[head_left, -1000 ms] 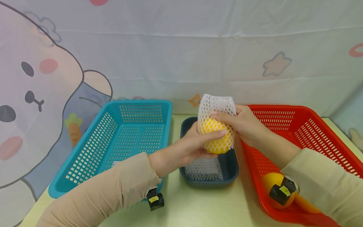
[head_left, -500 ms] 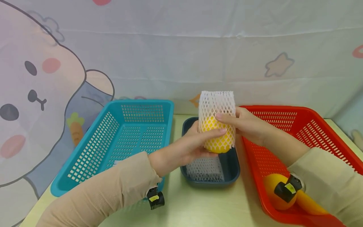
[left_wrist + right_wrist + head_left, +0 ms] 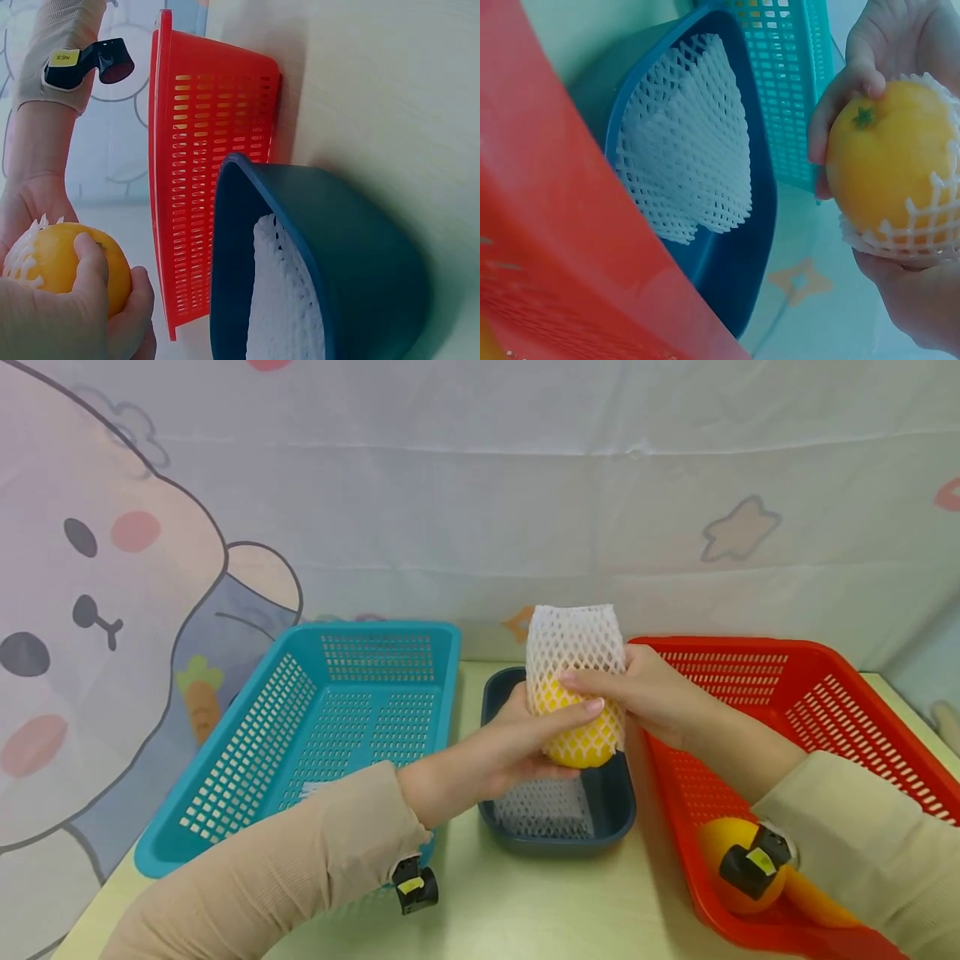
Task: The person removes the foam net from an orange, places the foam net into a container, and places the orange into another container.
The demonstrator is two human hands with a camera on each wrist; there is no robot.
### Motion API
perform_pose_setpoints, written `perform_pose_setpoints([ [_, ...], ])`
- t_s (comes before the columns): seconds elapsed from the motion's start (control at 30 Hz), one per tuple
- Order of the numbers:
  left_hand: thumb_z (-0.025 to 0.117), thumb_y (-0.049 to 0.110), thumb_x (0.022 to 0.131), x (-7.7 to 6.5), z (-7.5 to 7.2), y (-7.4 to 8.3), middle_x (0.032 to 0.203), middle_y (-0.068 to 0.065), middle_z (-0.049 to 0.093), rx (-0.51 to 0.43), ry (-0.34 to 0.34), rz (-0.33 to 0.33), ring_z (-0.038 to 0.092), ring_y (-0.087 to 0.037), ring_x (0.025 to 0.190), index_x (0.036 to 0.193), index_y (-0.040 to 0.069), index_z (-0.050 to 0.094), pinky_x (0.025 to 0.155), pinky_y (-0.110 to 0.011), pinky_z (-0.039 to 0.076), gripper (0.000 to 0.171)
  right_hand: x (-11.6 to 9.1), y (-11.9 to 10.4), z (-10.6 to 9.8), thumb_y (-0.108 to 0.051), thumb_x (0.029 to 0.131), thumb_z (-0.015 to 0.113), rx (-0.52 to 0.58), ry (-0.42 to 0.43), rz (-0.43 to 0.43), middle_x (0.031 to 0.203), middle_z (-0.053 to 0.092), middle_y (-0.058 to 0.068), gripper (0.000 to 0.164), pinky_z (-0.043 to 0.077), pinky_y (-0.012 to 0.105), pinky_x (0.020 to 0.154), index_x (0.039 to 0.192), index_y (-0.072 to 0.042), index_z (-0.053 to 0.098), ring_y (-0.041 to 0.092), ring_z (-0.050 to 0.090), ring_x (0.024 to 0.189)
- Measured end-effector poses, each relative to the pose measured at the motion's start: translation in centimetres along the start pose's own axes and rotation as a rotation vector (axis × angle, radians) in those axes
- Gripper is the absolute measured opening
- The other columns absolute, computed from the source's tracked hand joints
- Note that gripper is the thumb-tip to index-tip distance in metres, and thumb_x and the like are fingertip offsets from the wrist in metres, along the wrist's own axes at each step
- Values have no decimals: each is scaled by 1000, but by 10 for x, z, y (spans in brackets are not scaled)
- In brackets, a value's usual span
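Note:
Both hands hold an orange in a white foam net sleeve above the dark blue bin. The left hand grips the fruit low on its left, thumb across the front. From the right, the right hand grips sleeve and fruit, its thumb pressing the mesh. The sleeve's upper half stands up past the fruit. In the right wrist view the fruit's green stem end is bare, with the net's edge around its side. Other flat foam nets lie in the dark blue bin.
A blue-green perforated basket stands on the left, with something white partly hidden by the sleeve. To the right, a red basket holds orange fruits. The pale table meets a printed cloth backdrop.
The foam sleeve has straightened a little, its upper rim shifting slightly. The right thumb slid up and then back down along the mesh; the left hand keeps its grip.

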State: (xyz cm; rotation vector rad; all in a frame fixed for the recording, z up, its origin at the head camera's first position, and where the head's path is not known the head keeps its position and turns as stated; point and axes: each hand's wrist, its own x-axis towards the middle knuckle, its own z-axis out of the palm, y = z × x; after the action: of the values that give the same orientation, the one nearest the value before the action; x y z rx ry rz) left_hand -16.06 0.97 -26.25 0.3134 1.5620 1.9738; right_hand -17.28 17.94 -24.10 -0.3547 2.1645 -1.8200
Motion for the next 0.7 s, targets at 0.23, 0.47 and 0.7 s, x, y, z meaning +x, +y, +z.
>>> perform_pose_setpoints([
  [0.23, 65, 22, 86, 1, 1, -1, 103, -7, 60, 0, 29, -18, 60, -19, 81, 118, 15, 47, 55, -29, 53, 37, 0, 0, -1, -24, 90, 61, 2, 44, -5, 102, 63, 9, 40, 53, 33, 78, 115, 4, 51, 24, 61, 92],
  [0.47, 67, 16, 84, 1, 3, -3, 105, -7, 59, 11, 47, -25, 59, -21, 84, 118, 17, 48, 57, -31, 54, 39, 0, -2, 0, -23, 89, 63, 30, 107, 9, 96, 66, 4, 40, 53, 30, 76, 115, 4, 51, 19, 63, 84],
  [0.7, 68, 14, 83, 0, 4, -4, 108, -5, 58, 11, 47, -32, 57, -22, 89, 118, 21, 48, 63, -36, 54, 41, -1, -3, 1, -22, 89, 64, 41, 145, -1, 95, 67, 3, 41, 54, 29, 75, 118, 5, 51, 18, 64, 82],
])
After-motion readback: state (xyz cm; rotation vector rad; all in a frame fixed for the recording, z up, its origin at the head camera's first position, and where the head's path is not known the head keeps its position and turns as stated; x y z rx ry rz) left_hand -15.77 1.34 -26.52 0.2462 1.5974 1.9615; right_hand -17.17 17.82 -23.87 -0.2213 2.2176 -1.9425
